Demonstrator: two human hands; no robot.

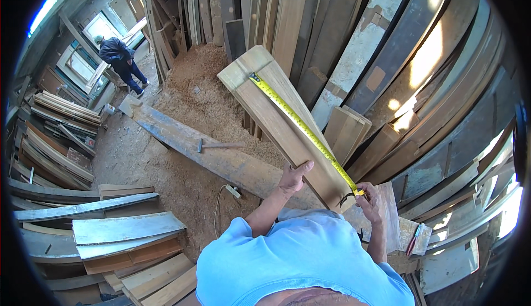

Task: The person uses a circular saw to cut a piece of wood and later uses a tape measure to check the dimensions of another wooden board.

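Observation:
A long wooden board [268, 104], made up of joined pieces, tilts up and away from me against my body. My left hand [295, 178] is closed round its left edge, low down, with the thumb over the top face. A yellow tape measure [301, 126] is drawn out lengthwise along the board, its end near the far end piece. Closed on the near end of the tape is my right hand [369, 202], by the board's lower right corner. The tape's case is mostly hidden by those fingers. A black cord loop hangs beside it.
A hammer [221, 145] lies on a long worn bench plank [243, 168]; sawdust covers the ground behind. Pliers [414, 241] rest at right. Tall planks [354, 46] lean ahead and right, with stacked boards [121, 231] at left. Another person [119, 57] stands bent over far left.

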